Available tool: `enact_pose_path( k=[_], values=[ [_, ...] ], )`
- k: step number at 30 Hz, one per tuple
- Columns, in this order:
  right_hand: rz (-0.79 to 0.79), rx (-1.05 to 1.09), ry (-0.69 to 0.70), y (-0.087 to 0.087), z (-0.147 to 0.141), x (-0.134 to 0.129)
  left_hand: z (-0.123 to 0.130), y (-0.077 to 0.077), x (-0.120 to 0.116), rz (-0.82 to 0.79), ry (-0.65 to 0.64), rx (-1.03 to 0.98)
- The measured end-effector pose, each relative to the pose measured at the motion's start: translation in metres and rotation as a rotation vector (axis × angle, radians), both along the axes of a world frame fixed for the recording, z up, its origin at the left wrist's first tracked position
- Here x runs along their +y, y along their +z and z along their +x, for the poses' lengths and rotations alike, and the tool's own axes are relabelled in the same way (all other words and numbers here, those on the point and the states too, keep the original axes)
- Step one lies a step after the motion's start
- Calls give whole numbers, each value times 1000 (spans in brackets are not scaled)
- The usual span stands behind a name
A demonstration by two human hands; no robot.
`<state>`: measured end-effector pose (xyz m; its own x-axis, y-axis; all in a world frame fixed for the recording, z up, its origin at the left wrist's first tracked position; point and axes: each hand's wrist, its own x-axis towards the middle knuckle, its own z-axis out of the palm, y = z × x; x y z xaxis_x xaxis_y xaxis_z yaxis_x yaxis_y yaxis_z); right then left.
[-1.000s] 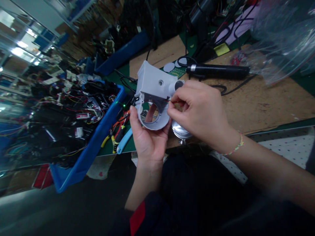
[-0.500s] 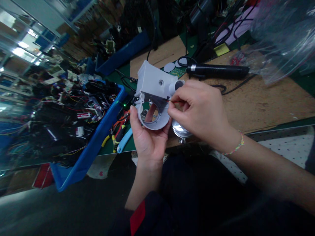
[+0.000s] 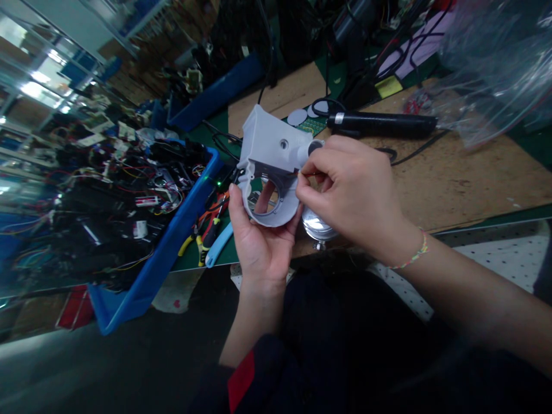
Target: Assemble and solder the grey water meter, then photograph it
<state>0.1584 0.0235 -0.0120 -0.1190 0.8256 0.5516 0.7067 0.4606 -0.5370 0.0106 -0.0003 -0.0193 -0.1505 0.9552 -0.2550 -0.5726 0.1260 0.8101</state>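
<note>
A light grey plastic housing [image 3: 276,138] with a round opening is held up above the bench edge. My left hand [image 3: 267,247] grips it from below, thumb on its left side and a finger showing through the opening. My right hand [image 3: 349,190] is closed in a pinch at the housing's right side, beside its short tube. Something thin and dark, perhaps a wire, shows at those fingertips, too small to make out. Behind the right hand a shiny round metal part [image 3: 317,225] lies on the bench, partly covered.
On the left stands a blue bin [image 3: 159,259] full of black parts and wires. Pliers [image 3: 207,236] lie beside it. A black cylindrical tool [image 3: 382,123] with a cable rests on the wooden board [image 3: 474,172]. Clear plastic bags [image 3: 495,69] are at the back right.
The housing and both hands have shifted only very slightly to the right. Both hands keep the same grip.
</note>
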Motion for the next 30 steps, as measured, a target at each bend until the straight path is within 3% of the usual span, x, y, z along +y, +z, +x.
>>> enact_pose_path(
  k=[17, 30],
  values=[
    [38, 199, 26, -6, -1, 5, 0, 2, 0, 0, -9, 8],
    [-2, 89, 22, -3, 0, -1, 0, 1, -3, 25, -7, 21]
  ],
)
